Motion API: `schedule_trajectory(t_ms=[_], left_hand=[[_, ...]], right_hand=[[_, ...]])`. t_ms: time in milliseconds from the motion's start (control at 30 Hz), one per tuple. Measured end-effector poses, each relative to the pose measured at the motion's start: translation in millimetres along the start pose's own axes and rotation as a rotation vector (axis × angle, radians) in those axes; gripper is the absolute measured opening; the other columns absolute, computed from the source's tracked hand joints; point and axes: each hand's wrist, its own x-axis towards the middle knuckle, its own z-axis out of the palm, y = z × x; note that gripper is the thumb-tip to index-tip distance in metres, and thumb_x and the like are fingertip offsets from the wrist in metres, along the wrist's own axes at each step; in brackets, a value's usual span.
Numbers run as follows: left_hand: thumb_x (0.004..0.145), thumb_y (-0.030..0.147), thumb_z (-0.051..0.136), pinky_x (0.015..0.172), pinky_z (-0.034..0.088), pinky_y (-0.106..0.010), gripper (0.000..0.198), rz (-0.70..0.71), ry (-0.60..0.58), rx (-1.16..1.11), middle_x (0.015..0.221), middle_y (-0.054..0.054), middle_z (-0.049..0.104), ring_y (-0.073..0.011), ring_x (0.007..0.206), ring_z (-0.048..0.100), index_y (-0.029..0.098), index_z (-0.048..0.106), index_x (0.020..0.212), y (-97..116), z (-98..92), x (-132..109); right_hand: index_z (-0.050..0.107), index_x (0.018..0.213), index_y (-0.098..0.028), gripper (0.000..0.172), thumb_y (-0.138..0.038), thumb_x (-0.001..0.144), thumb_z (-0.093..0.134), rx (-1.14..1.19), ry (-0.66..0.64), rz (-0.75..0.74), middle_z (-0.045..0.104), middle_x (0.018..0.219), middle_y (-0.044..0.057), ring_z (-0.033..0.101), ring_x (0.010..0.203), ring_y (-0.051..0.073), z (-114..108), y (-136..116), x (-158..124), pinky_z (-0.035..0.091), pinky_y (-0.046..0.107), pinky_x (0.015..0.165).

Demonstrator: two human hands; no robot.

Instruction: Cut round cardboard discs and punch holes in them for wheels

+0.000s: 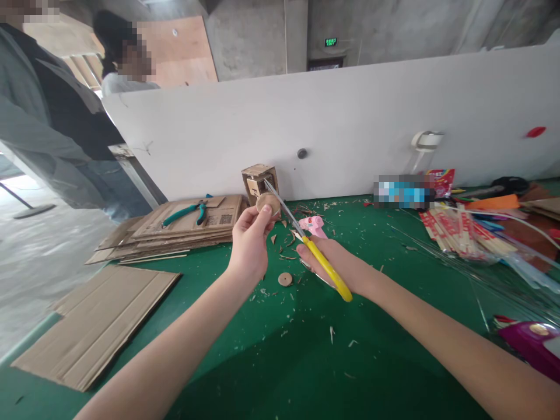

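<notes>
"What did the left hand (250,236) have?"

"It pinched a round cardboard piece (268,202) between thumb and fingers, just in front of the little box (259,169)."

"And the right hand (340,256)?"

"It was wrapped around the yellow scissors (314,249). The blades pointed up toward the box. I couldn't tell if they touched the round piece."

"Was anything in the way?"

"Yes. The round piece and the left hand hid some of the box. The right hand hid some of the pink glue gun (312,224), which lay right of the box and nearer."

"What else was there?"

"A small disc (285,280) with a hole lay on the green worktop (249,356), nearer than the box. Left of the box, green-blue pliers (180,214) lay on a cardboard pile (223,221). Far right of the box were sticks in red-and-white paper (464,230). A white board (236,128) stood behind the box. A person (56,116) stood far left of it."
</notes>
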Motion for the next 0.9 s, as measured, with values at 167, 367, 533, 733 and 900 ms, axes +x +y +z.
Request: schedule_trajectory(t_ms=[167,367,533,733,900], left_hand=[[0.068,0.023,0.075,0.076,0.043,-0.024,0.016,-0.007,-0.005,-0.022,0.07,0.003,0.063,-0.0111,0.077,0.063,0.017,0.06,0.066,-0.1,0.2,-0.8],[0.068,0.023,0.075,0.078,0.044,-0.025,0.014,0.006,-0.02,-0.03,0.072,0.002,0.064,-0.0105,0.075,0.063,0.017,0.062,0.066,-1.0,-0.9,0.5],[0.068,0.022,0.076,0.079,0.044,-0.025,0.013,0.003,-0.037,-0.046,0.071,0.002,0.065,-0.0104,0.074,0.063,0.017,0.063,0.067,-1.0,-1.4,2.5],[0.069,0.022,0.075,0.079,0.044,-0.024,0.01,0.009,-0.072,-0.053,0.074,0.001,0.066,-0.0102,0.075,0.063,0.017,0.067,0.072,3.1,0.3,-0.1],[0.07,0.021,0.075,0.078,0.044,-0.024,0.008,0.004,-0.076,-0.054,0.072,0.001,0.066,-0.0107,0.074,0.063,0.017,0.069,0.072,3.6,-0.4,1.2]], right_hand=[[0.043,0.072,-0.022,0.042,-0.055,0.094,0.031,-0.084,0.009,-0.019,0.052,0.06,0.0,0.05,0.057,0.016,-2.9,-0.5,-1.2,0.038,0.03,0.059],[0.043,0.07,-0.021,0.043,-0.054,0.095,0.028,-0.13,0.02,-0.022,0.054,0.061,0.001,0.049,0.054,0.014,-2.4,2.4,-0.3,0.037,0.028,0.058],[0.045,0.073,-0.021,0.04,-0.054,0.092,0.033,-0.16,0.059,0.017,0.056,0.065,0.003,0.053,0.058,0.016,-1.6,2.9,-0.4,0.037,0.029,0.058],[0.048,0.075,-0.02,0.04,-0.055,0.09,0.036,-0.214,0.096,0.074,0.057,0.068,0.006,0.054,0.055,0.018,-1.6,2.8,0.1,0.038,0.03,0.054],[0.042,0.067,-0.021,0.04,-0.051,0.092,0.034,-0.21,0.089,0.017,0.054,0.061,0.004,0.05,0.053,0.016,-3.2,0.2,0.8,0.039,0.031,0.056]])
